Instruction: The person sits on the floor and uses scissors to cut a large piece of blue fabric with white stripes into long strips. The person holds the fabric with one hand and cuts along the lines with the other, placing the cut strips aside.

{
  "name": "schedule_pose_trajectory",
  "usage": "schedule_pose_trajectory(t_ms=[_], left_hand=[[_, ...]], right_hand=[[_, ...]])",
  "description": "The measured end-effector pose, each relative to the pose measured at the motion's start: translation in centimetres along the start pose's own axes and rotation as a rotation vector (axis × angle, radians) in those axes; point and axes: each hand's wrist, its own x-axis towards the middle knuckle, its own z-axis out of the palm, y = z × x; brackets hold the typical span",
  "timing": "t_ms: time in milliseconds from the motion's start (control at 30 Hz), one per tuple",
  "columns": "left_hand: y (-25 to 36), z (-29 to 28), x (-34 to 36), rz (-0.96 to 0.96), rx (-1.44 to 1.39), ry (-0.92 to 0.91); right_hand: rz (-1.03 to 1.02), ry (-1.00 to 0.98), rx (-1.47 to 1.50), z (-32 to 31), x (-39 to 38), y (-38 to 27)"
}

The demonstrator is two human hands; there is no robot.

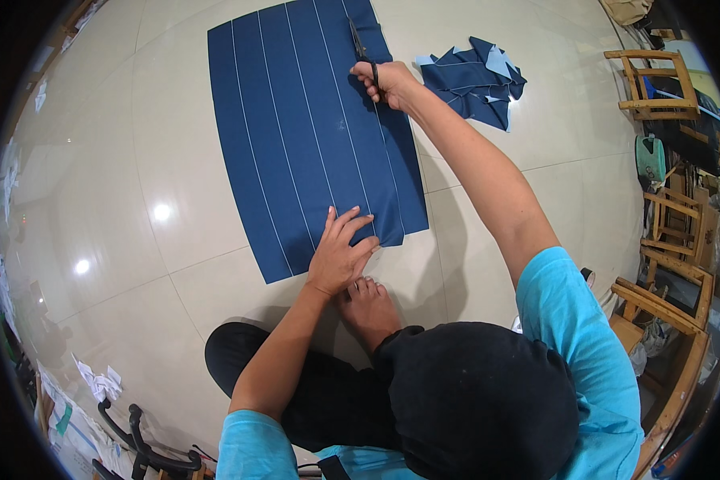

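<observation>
A dark blue piece of fabric with several white lengthwise lines lies spread on the tiled floor. My left hand rests on its near edge, palm down with the fingers spread. At the far right part of the fabric, my right hand is closed around the handles of black scissors, whose blades point away from me along the cloth. Below the scissors a right-hand strip looks separated from the main piece along a line, its near end sitting slightly higher. Whether the blades are parted is hard to make out.
A crumpled heap of blue fabric scraps lies to the right of the cloth. Wooden stools and wooden frames line the right side. My bare foot is close to the cloth's near edge. A black chair base stands at lower left.
</observation>
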Motion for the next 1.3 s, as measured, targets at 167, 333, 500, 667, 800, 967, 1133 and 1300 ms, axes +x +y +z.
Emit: schedule_pose_trajectory(t_ms=[167,333,500,667,800,967,1133,1300], left_hand=[[-0.1,-0.3,-0.1,0.003,0.028,-0.021],[-0.1,-0.2,0.0,0.009,0.018,-0.013],[-0.2,-0.2,-0.2,0.003,0.024,-0.017],[-0.1,-0.1,-0.1,0.011,0.021,-0.020],[-0.1,-0.1,-0.1,0.009,0.025,-0.019],[-0.1,-0.1,-0.1,0.008,0.019,-0.018],[-0.1,-0.1,-0.1,0.006,0.025,-0.025],[0.0,-0.2,-0.1,0.003,0.028,-0.026]], right_hand=[[0.008,-0.017,-0.001,0.4,-0.4,0.0],[0.011,-0.018,0.031,0.2,0.1,-0.1],[0.026,-0.021,0.044,0.4,-0.3,-0.4],[0.020,-0.010,0.054,0.5,0.1,-0.9],[0.014,0.005,0.034,0.6,0.4,-1.3],[0.005,0.000,0.046,0.6,0.8,-1.4],[0.004,0.007,0.043,0.8,1.0,-1.6],[0.001,0.026,0.023,0.9,0.9,-1.7]])
